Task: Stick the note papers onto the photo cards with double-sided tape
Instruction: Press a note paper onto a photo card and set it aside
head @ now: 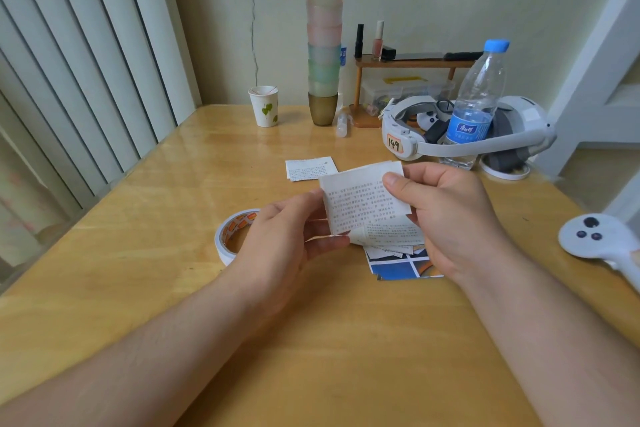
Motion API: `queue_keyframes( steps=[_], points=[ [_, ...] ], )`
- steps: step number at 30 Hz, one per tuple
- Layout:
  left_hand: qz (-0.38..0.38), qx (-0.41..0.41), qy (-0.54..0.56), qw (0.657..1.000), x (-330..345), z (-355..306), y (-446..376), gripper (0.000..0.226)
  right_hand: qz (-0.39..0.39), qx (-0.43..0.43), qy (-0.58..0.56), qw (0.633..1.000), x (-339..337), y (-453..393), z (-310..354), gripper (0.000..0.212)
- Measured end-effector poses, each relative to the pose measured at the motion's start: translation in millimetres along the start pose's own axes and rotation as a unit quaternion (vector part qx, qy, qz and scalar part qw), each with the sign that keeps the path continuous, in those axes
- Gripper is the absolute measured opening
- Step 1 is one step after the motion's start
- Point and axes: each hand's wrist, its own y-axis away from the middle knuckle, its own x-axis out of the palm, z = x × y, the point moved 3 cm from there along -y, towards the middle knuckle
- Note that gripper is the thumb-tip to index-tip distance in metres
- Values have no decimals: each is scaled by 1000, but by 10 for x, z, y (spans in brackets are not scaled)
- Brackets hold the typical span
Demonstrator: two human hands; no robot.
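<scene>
On the wide tabletop point(145, 288), near the middle of the frame, you hold one note paper point(363, 199) up with both hands. Your left hand point(277, 239) pinches its left edge, and your right hand point(446, 215) pinches its right side, each grip closed on it. Below it lies a small pile of more papers and photo cards point(398, 265); I cannot count them. One loose note point(310, 168) lies farther back. One tape roll point(233, 236) waits at the left. Nothing looks stuck yet, so most work is left.
</scene>
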Motion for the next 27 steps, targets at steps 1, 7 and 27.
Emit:
queue_keyframes(
  steps=[1, 7, 27],
  points=[
    [-3, 3, 0, 1000, -4, 2, -4, 44, -1, -2, 1, 1000, 0, -2, 0, 5],
    [-35, 34, -60, 997, -40, 59, -23, 28, -1, -5, 3, 1000, -6, -6, -8, 4],
    [-16, 41, -45, 998, -18, 23, 1, 23, 8, -33, 28, 999, 27, -21, -44, 12]
  ],
)
